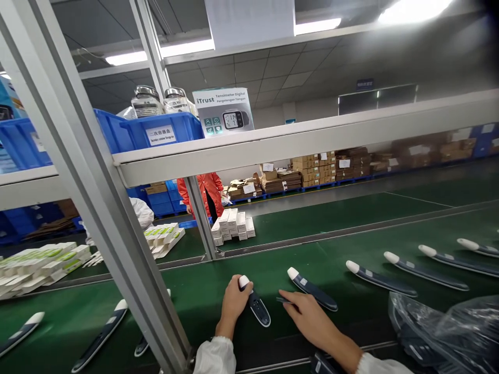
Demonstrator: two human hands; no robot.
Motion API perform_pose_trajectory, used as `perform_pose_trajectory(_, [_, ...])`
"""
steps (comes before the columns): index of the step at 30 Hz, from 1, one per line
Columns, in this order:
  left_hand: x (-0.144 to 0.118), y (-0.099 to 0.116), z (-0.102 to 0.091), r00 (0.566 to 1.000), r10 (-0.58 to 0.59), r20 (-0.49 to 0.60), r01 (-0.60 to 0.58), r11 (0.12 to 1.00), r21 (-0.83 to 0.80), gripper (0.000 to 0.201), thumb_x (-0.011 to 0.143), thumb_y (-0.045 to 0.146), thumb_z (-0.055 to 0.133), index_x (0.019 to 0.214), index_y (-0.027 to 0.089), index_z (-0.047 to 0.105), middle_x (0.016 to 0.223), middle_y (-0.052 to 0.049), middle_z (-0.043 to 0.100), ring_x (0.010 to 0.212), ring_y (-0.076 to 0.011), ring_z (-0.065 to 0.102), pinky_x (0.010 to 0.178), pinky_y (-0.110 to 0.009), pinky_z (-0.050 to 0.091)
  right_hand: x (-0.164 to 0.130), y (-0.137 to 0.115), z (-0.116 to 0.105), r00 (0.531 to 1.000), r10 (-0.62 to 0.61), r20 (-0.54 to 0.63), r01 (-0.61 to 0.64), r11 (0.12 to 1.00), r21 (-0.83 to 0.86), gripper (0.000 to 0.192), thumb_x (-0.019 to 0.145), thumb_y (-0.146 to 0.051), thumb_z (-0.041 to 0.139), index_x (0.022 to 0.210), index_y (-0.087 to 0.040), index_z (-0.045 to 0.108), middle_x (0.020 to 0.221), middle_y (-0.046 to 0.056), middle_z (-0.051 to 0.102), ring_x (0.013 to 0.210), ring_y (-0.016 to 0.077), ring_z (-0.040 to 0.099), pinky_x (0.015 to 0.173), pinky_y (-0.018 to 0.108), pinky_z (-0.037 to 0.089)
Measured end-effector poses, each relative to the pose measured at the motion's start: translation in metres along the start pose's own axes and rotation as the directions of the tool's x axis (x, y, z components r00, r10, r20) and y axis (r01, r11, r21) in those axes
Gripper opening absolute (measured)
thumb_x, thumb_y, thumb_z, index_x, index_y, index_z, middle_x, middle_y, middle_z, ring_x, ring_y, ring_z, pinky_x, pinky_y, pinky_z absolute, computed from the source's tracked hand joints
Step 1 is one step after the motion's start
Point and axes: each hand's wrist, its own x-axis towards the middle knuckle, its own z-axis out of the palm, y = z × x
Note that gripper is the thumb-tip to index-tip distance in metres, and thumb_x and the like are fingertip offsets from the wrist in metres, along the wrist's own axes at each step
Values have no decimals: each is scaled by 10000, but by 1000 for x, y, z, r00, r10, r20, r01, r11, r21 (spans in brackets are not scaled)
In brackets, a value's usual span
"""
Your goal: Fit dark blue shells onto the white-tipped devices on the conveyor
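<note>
My left hand (235, 302) grips the white-tipped end of a dark blue, wand-shaped device (260, 309). The device slants over the green belt, its far end pointing down and to the right. Between the thumb and fingers of my right hand (307, 317) is a small, thin dark piece (283, 299), mostly hidden. Just behind that hand, a similar device (314, 290) lies on the belt, its white tip pointing up and left. At the lower right, a clear plastic bag (448, 332) contains dark parts.
More such devices lie to the right (382, 279) and left (102, 335). A slanted metal post (97, 187) stands left of my hands, and a shelf (296, 143) crosses above. White boxes (234, 224) are stacked on the far belt. A person in red (202, 192) stands beyond.
</note>
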Motion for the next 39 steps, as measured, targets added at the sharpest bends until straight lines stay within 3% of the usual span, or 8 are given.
perform_pose_trajectory(5, [-3,10,7,1000,26,-14,-26,1000,15,319,861,464,562,1009,182,539,997,-84,674,936,-225,636,753,-289,434,21,-13,31,1000,-17,9,19,976,-218,483,955,-198,350,1397,-145,538,1170,126,688,1118,261,609,963,345,476])
perform_pose_trajectory(11, [-7,25,16,999,15,-32,-14,999,30,247,865,423,571,936,195,507,946,-76,666,915,-225,634,793,-300,428,17,-13,47,987,-110,115,151,877,-457,497,957,-254,382,1415,-108,509,1278,171,637,1146,359,557,979,478,473])
perform_pose_trajectory(15, [-9,30,22,999,34,-24,-34,999,13,266,866,442,576,933,195,505,932,-74,662,898,-223,635,773,-298,430,13,-3,41,991,-36,126,98,841,-532,533,923,-166,385,1448,-127,467,1386,155,577,1138,348,576,930,462,508])
perform_pose_trajectory(28, [-7,40,45,995,97,34,-95,994,-49,366,824,540,595,914,206,474,856,-37,619,829,-207,615,758,-310,446,16,17,8,983,3,183,94,848,-521,549,880,-103,432,1418,-191,506,1376,128,590,1094,313,603,891,420,516])
perform_pose_trajectory(32, [-4,40,51,993,113,43,-108,988,-111,575,789,609,585,1111,140,503,1008,-88,615,795,-199,609,782,-338,480,10,24,-8,981,24,193,64,897,-438,560,917,-215,468,1475,-240,424,1496,121,471,1245,327,533,972,450,468])
perform_pose_trajectory(35, [1,30,37,994,100,-40,-104,989,-110,769,823,638,503,1346,84,396,1228,-170,548,722,-176,591,795,-375,505,-9,19,-24,988,45,149,16,924,-382,553,935,-365,481,1475,-268,421,1509,114,453,1303,345,484,992,461,448])
perform_pose_trajectory(37, [6,20,17,989,86,-121,-93,994,-52,731,863,613,440,1372,88,399,1300,-191,512,752,-190,604,822,-384,510,-27,14,-31,989,69,130,-17,933,-359,435,942,-411,444,1322,-259,590,1311,115,628,1152,329,597,898,425,486])
perform_pose_trajectory(39, [10,9,-8,978,48,-205,-46,999,16,625,897,548,400,1336,108,453,1330,-190,502,868,-226,629,855,-378,510,-46,15,-32,979,117,165,-49,929,-367,335,909,-445,475,1046,-242,705,1023,107,716,919,310,674,760,387,497])
